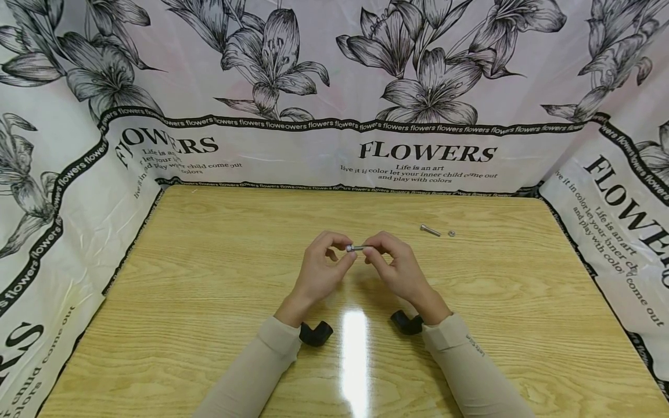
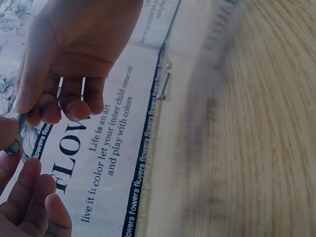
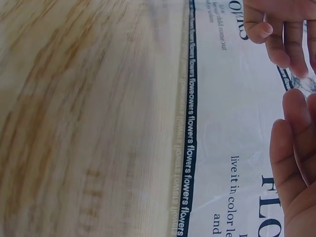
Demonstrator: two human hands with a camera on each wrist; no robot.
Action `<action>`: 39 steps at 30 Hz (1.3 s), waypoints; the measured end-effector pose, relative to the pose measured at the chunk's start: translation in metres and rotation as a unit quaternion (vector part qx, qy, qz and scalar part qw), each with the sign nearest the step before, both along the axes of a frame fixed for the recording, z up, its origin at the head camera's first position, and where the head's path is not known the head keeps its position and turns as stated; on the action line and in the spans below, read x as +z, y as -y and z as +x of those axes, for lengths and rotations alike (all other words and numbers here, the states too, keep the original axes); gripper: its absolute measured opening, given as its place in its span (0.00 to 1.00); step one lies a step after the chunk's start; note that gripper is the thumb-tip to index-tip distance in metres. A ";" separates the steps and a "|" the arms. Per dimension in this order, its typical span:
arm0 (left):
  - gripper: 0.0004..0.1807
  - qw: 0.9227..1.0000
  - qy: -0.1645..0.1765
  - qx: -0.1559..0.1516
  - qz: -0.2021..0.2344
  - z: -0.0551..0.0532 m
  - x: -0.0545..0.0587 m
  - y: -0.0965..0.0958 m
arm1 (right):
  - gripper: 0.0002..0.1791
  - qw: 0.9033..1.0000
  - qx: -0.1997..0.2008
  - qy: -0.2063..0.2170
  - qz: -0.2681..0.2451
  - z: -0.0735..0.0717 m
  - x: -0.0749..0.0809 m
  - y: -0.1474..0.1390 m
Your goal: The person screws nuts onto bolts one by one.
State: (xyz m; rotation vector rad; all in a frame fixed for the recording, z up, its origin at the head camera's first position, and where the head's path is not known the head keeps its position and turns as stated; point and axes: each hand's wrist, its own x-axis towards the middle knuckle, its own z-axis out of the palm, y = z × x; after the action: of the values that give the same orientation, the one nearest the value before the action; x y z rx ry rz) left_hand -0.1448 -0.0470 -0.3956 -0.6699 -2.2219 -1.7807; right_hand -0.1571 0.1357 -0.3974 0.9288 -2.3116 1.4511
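Observation:
A small metal bolt [image 1: 355,248] is held level between both hands above the wooden table. My left hand [image 1: 320,267] pinches it at its head, thumb against forefinger. At the other end, my right hand [image 1: 398,268] pinches the tip of the shank, and its fingertips hide that part. In the left wrist view the bolt [image 2: 15,145] shows only partly at the left edge, between the fingertips of both hands. The right wrist view shows the other fingers of both hands loosely bent, with the bolt out of frame.
Behind the right hand, a second bolt [image 1: 430,230] lies on the table [image 1: 209,278], with a nut [image 1: 452,233] just to its right. Black wrist mounts [image 1: 316,334] sit by both cuffs. Flower-printed cloth [image 1: 292,154] stands along the back and sides of the table.

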 end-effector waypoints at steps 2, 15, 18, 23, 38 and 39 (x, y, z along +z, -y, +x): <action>0.08 1.000 -0.002 0.000 -0.003 -0.001 0.001 0.001 | 0.07 1.000 -0.002 0.002 0.000 0.000 0.000 0.000; 0.06 1.000 -0.004 0.006 -0.019 -0.004 0.001 0.005 | 0.08 1.000 0.001 0.005 0.000 -0.001 -0.001 0.000; 0.06 1.000 -0.011 0.010 -0.019 -0.004 0.000 0.005 | 0.08 1.000 0.002 0.010 0.002 0.000 0.000 0.000; 0.06 1.000 -0.016 0.012 -0.012 -0.004 0.000 0.005 | 0.06 1.000 0.000 0.014 0.007 0.000 0.002 0.000; 0.05 1.000 -0.018 0.016 -0.003 -0.023 -0.034 0.008 | 0.08 0.999 -0.014 0.039 0.020 0.000 0.003 -0.004; 0.05 1.000 -0.019 0.017 -0.003 -0.023 -0.035 0.008 | 0.08 0.999 -0.014 0.039 0.020 0.000 0.003 -0.004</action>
State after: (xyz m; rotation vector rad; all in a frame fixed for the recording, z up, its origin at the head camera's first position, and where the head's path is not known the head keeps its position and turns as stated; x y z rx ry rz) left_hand -0.1681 -0.0553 -0.4304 -0.6578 -2.2011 -1.7323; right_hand -0.1573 0.1402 -0.3945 0.8617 -2.4075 1.4596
